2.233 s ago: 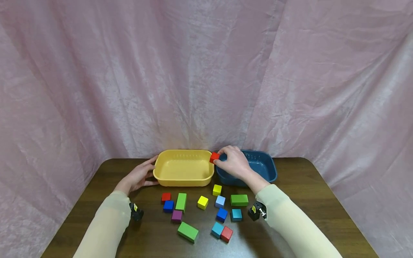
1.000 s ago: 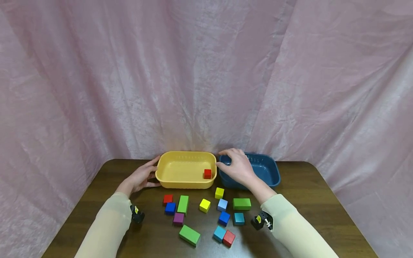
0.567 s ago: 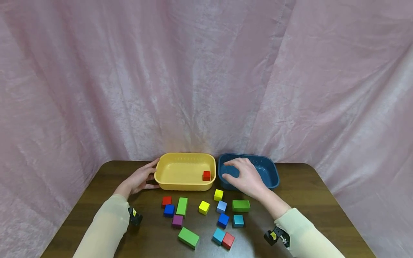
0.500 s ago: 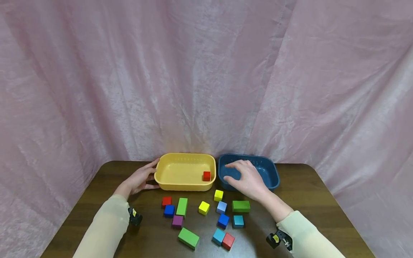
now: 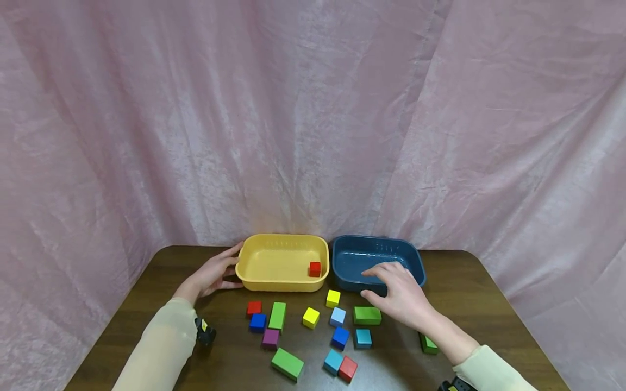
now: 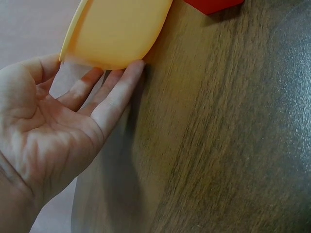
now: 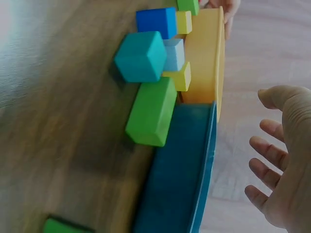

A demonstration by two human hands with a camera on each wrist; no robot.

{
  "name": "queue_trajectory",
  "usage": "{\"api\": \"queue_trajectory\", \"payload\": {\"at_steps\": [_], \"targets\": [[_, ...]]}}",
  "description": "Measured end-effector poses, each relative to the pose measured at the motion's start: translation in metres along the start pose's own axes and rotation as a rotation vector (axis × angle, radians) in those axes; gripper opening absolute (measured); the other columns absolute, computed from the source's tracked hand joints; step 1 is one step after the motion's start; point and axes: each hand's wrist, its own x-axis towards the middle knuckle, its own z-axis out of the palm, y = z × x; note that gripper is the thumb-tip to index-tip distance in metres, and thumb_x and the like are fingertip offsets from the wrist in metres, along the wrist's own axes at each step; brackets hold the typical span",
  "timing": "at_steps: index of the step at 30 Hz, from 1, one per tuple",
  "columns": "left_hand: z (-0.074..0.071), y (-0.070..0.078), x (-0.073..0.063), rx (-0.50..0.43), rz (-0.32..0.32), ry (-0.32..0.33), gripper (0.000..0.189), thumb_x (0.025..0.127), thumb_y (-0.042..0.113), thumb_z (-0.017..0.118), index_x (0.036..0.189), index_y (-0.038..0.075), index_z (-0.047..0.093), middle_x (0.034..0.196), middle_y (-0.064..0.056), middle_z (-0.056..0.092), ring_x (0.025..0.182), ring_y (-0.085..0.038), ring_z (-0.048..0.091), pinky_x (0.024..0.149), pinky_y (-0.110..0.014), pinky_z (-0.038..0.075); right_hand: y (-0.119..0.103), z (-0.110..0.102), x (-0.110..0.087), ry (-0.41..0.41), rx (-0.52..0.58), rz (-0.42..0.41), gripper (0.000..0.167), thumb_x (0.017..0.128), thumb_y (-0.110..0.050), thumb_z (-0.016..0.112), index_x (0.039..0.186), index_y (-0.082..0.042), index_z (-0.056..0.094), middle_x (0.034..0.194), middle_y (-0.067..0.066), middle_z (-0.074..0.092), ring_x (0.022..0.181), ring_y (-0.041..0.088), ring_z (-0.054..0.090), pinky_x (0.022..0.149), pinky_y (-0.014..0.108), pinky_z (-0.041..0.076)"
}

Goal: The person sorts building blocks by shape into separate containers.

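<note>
My left hand [image 5: 215, 275] rests against the left end of the yellow tray [image 5: 283, 285], its extended fingertips touching the wall and rim in the left wrist view. Inside that tray, near the right end, lies a red cube [image 5: 315, 269]. My right hand [image 5: 398, 290] hovers over the front edge of the dark blue tray [image 5: 357, 278], fingers spread and nothing between them. Close below its fingers is a green block [image 5: 367, 315]. Another green block [image 5: 429, 344] is partly hidden behind the right forearm.
Loose blocks lie before the trays: yellow cubes [image 5: 310, 318], a light blue cube [image 5: 337, 316], a teal cube [image 5: 363, 339], a purple cube [image 5: 270, 339], a green block [image 5: 287, 364] and several more. A pink curtain [image 5: 313, 119] hangs behind the wooden table [image 5: 484, 304].
My right hand let the red cube go into the yellow tray, then drew back right and toward the front. A green block by the right forearm came into view. My left hand stayed put.
</note>
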Motion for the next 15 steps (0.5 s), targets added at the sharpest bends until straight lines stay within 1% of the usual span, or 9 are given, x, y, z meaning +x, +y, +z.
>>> {"api": "queue_trajectory", "payload": {"at_steps": [3, 8, 15], "targets": [[0.001, 0.001, -0.001, 0.002, 0.003, 0.006, 0.062, 0.112, 0.023, 0.042, 0.166, 0.033, 0.014, 0.17, -0.013, 0.007, 0.135, -0.04, 0.048, 0.095, -0.057, 0.054, 0.004, 0.001, -0.009, 0.0, -0.012, -0.003, 0.039, 0.087, -0.039, 0.082, 0.122, -0.021, 0.074, 0.121, -0.006, 0.067, 0.117, 0.024, 0.055, 0.098, 0.054, 0.045], [0.002, 0.001, -0.001, 0.004, 0.004, 0.016, 0.061, 0.112, 0.023, 0.042, 0.165, 0.034, 0.015, 0.17, -0.013, 0.009, 0.134, -0.038, 0.049, 0.095, -0.057, 0.054, 0.009, 0.002, -0.021, 0.023, -0.042, -0.014, 0.043, 0.085, -0.037, 0.084, 0.123, -0.02, 0.074, 0.118, -0.006, 0.068, 0.115, 0.024, 0.057, 0.094, 0.053, 0.046], [0.002, 0.0, 0.0, -0.001, 0.006, 0.021, 0.062, 0.111, 0.022, 0.043, 0.165, 0.034, 0.015, 0.17, -0.014, 0.011, 0.132, -0.038, 0.051, 0.094, -0.057, 0.055, 0.014, 0.002, -0.031, 0.029, -0.051, 0.009, 0.044, 0.083, -0.036, 0.085, 0.123, -0.02, 0.074, 0.118, -0.007, 0.069, 0.115, 0.024, 0.058, 0.096, 0.052, 0.048]]}}
